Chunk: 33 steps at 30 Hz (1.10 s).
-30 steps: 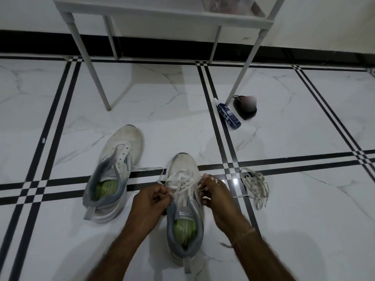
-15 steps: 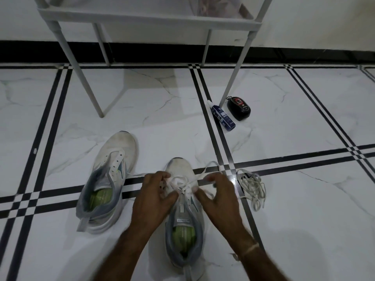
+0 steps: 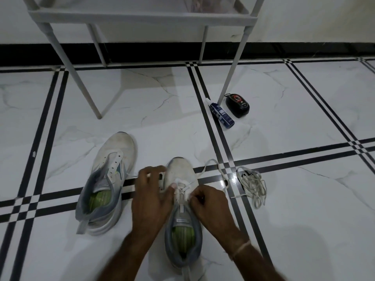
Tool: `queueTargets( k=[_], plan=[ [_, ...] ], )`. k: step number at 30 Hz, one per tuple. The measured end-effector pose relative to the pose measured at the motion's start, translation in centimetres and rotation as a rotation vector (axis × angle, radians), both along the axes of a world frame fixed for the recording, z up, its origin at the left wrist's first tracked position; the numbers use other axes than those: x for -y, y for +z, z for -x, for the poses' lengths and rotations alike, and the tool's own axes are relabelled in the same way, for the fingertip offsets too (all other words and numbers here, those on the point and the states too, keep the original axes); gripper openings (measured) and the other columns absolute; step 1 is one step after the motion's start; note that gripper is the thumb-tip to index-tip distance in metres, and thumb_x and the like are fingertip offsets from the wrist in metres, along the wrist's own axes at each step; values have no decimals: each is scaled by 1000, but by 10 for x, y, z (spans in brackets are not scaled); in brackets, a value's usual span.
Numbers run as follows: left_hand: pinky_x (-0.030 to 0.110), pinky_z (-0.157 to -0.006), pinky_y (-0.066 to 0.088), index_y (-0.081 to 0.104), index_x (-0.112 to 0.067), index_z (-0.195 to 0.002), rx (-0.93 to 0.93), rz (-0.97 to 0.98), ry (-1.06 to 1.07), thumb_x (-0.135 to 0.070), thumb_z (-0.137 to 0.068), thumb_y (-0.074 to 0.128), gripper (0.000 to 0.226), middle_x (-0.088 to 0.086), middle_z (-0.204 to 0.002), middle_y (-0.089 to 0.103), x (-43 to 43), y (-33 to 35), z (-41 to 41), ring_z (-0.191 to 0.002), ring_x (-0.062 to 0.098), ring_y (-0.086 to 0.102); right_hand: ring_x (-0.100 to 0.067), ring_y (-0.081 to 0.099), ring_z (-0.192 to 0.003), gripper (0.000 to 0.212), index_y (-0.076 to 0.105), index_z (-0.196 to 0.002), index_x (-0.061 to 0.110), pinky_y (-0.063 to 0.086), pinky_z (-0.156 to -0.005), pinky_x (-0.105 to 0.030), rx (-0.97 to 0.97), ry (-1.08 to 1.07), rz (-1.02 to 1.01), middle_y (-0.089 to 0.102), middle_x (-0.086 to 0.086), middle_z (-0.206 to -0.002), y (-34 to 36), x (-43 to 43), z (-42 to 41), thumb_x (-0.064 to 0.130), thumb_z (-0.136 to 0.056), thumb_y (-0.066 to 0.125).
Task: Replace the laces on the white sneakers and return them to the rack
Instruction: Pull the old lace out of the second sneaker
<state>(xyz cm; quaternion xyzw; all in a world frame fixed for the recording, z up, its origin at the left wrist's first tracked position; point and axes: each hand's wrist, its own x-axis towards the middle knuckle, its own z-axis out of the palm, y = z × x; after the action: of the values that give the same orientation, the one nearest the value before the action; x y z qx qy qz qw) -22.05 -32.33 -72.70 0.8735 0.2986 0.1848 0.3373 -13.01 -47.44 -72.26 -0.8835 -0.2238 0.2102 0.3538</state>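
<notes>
Two white sneakers with grey collars and green insoles lie on the marble floor. The left sneaker (image 3: 109,179) has bare eyelets and no lace. The right sneaker (image 3: 181,201) carries a white lace (image 3: 211,169) crossed through its lower eyelets, one end looping off to the right over the floor. My left hand (image 3: 152,195) grips the sneaker's left side, thumb pressed on the crossed lace. My right hand (image 3: 209,203) pinches the lace at the right eyelets. A loose bundle of white laces (image 3: 252,184) lies to the right.
A white metal rack (image 3: 142,17) stands at the back, its legs reaching the floor. By its right front leg lie a blue bottle (image 3: 222,114) and a black round tin (image 3: 237,105). A black skirting runs along the wall.
My left hand has slid forward along the sneaker's left side. My right hand has dropped lower on the lace, and the free lace end now loops farther right.
</notes>
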Motion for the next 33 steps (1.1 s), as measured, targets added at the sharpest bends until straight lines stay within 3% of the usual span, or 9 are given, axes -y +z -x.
queueTargets(
  k=[5, 11, 15, 19, 20, 23, 25, 29, 33],
  plan=[
    [22, -78, 52, 73, -26, -90, -105, 366, -202, -26, -84, 80, 9, -10, -101, 53, -5, -3, -23, -91, 4, 58, -7, 63, -85, 44, 67, -89, 29, 56, -76, -25, -124, 40, -67, 67, 12, -89, 10, 11, 12, 68, -69, 69],
    [5, -69, 40, 74, -31, -84, -143, 375, -233, -24, -76, 86, 16, -10, -98, 54, -16, -6, -25, -83, -1, 55, -1, 65, -75, 16, 65, -75, 30, 51, -71, -15, -72, -43, -15, 67, 11, -76, 6, 16, 0, 25, -86, 76],
    [20, -74, 43, 71, -28, -90, -269, 208, -337, -41, -71, 82, 25, -7, -100, 47, -15, -4, -27, -92, 11, 55, -4, 61, -66, 30, 58, -65, 31, 43, -63, -13, -65, -87, -4, 62, 9, -66, -3, 12, -2, 25, -89, 75],
    [21, -69, 39, 69, -28, -81, -307, 89, -295, -34, -77, 83, 16, -3, -101, 49, -5, -3, -31, -91, 12, 54, -3, 61, -68, 25, 61, -70, 27, 43, -64, -14, -46, -105, 38, 63, 10, -69, -6, 7, -1, 31, -91, 73],
    [19, -67, 39, 67, -24, -77, -255, 214, -223, -25, -79, 83, 16, 0, -98, 53, -4, -4, -31, -88, 13, 56, -3, 61, -67, 25, 62, -71, 25, 43, -63, -13, -54, -120, 33, 63, 9, -68, -6, 8, -1, 32, -92, 73],
    [21, -62, 47, 62, -8, -76, 94, 1071, 189, 7, -88, 65, 19, 6, -86, 70, -7, 2, -26, -79, 19, 61, -2, 59, -62, 29, 63, -68, 23, 42, -59, -12, -110, -166, -9, 61, 9, -62, -5, 12, -1, 35, -92, 73],
    [26, -62, 48, 59, -9, -79, 189, 1221, 293, 8, -93, 59, 22, 1, -83, 74, -6, 2, -18, -79, 20, 63, -2, 59, -61, 29, 64, -68, 22, 42, -59, -12, -96, -165, -5, 61, 8, -61, -7, 12, 1, 37, -91, 73],
    [22, -61, 48, 64, -18, -84, 74, 649, -38, -12, -87, 76, 14, -9, -73, 65, -6, -3, -12, -71, 9, 60, -4, 60, -63, 26, 64, -70, 20, 46, -63, -17, -80, -174, 3, 62, 8, -63, -12, 8, 3, 35, -90, 73],
    [25, -68, 44, 71, -27, -68, -20, 171, -278, -35, -76, 82, 15, -15, -69, 63, -9, -3, -20, -72, 5, 61, -4, 60, -63, 26, 65, -72, 18, 45, -62, -15, -70, -160, 18, 62, 7, -64, -12, 8, 3, 36, -91, 72]
  ],
)
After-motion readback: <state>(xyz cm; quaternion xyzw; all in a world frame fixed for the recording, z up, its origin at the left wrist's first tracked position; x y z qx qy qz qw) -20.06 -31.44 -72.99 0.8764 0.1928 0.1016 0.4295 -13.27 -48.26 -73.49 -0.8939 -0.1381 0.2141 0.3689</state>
